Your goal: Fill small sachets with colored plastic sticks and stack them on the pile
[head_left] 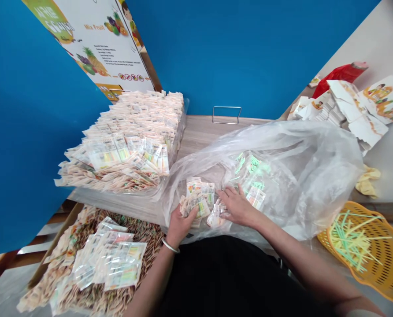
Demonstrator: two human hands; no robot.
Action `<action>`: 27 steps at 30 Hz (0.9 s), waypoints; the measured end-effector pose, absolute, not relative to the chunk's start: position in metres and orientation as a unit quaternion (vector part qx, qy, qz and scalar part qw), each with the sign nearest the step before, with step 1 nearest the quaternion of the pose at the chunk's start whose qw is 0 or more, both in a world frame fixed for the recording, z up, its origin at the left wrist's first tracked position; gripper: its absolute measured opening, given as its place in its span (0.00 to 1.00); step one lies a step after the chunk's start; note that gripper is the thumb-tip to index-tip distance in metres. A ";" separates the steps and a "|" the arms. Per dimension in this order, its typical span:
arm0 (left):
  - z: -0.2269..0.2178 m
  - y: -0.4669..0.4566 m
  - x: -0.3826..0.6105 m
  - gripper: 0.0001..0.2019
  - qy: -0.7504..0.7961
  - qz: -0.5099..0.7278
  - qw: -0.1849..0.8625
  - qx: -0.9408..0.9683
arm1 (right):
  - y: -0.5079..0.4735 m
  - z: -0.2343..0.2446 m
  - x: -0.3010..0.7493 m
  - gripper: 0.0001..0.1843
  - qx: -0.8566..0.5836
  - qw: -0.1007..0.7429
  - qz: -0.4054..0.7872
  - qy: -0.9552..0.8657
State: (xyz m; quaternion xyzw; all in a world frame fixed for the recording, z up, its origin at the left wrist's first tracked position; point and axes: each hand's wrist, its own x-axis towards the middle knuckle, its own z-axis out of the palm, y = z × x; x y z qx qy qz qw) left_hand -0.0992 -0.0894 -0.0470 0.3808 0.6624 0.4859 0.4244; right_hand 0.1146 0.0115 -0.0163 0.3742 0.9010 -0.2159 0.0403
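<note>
The left hand (182, 224) grips a loose bunch of printed sachets (198, 196) at lower centre, inside a clear plastic bag (315, 176), while the right hand (238, 206) lies open, palm down, just beside them.

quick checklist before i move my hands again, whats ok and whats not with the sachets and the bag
1. Left hand closed on a bunch of sachets: ok.
2. Right hand gripping the loose sachets beside it: cannot tell, the fingers lie spread over them.
3. Clear plastic bag lying open under both hands: ok.
4. Green-printed pieces inside the bag: cannot tell what they are through the plastic.
5. Large sachet pile apart from both hands: ok.
6. Orange basket of green and yellow straws apart from the hands: ok.
</note>
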 end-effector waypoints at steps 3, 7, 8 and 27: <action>-0.049 -0.084 -0.098 0.20 0.647 0.492 0.447 0.374 | 0.012 -0.014 0.119 0.39 0.373 0.045 -0.228 0.898; -0.056 -0.089 -0.108 0.22 0.624 0.544 0.475 0.299 | 0.005 -0.014 0.124 0.26 0.362 0.034 -0.254 0.896; -0.058 -0.091 -0.110 0.24 0.615 0.563 0.481 0.271 | 0.003 -0.015 0.125 0.25 0.364 0.025 -0.259 0.894; -0.051 -0.097 -0.109 0.28 0.592 0.576 0.507 0.247 | 0.002 0.004 0.102 0.08 0.412 0.054 -0.237 0.878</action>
